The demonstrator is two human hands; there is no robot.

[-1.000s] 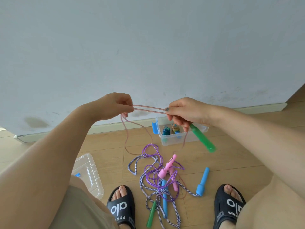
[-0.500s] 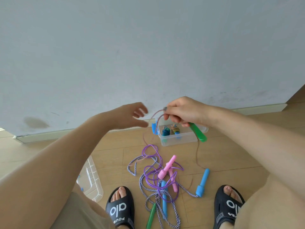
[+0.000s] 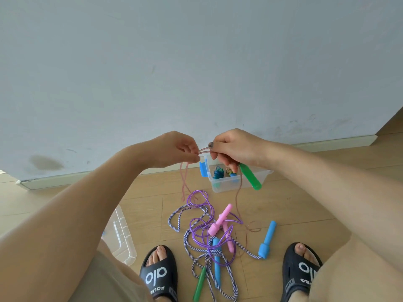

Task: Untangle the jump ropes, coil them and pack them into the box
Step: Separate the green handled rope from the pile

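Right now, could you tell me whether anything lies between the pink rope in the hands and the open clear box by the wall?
Nothing visible does. The pink rope hangs just above and in front of the clear box, whose top is open; only two small bundles lie inside.

Wall [image 3: 196,62]: pale blue-grey, matte, fills upper half of view, above and behind both hands. Dark smudge [image 3: 46,163] on wall low, left of left hand; faint scuff marks [image 3: 305,125] low, right of right hand. Skirting board [image 3: 335,141]: off-white strip at wall foot, running past hands on both sides. Floor [image 3: 294,205]: light wooden planks, seams visible, below hands. Wall ends at corner far right, floor showing beyond it. Light: soft, even, no hard shadows.
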